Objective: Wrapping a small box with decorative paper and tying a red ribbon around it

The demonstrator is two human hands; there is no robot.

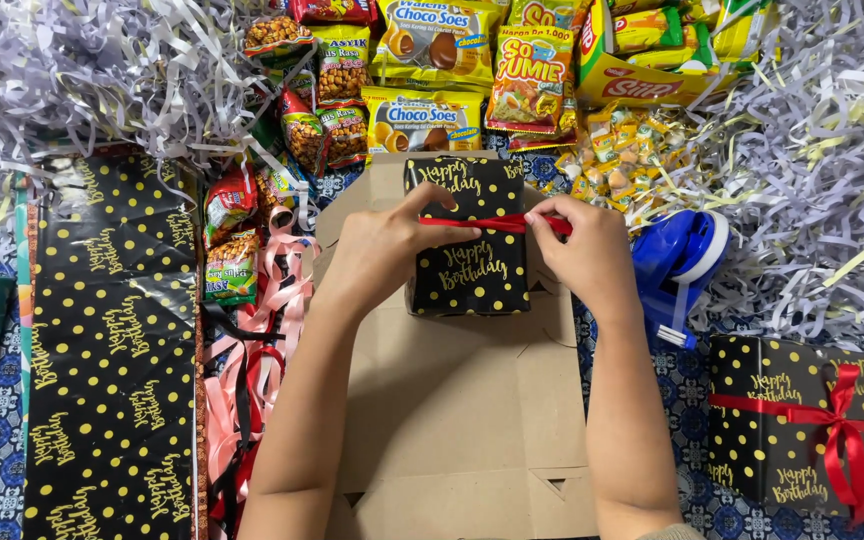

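Observation:
A small box wrapped in black paper with gold dots and gold script (472, 270) rests on a flattened brown cardboard sheet (462, 420). A red ribbon (497, 223) runs across its top. My left hand (387, 250) pinches the ribbon's left part against the box. My right hand (582, 250) pinches the ribbon's right end at the box's right edge. Both forearms reach in from the bottom of the view.
A roll of black dotted wrapping paper (112, 340) lies at left beside pink, red and black ribbons (257, 370). Several snack packets (432, 70) lie at the back amid shredded paper (812, 130). A blue tape dispenser (677, 265) and a wrapped, red-bowed box (787, 425) sit at right.

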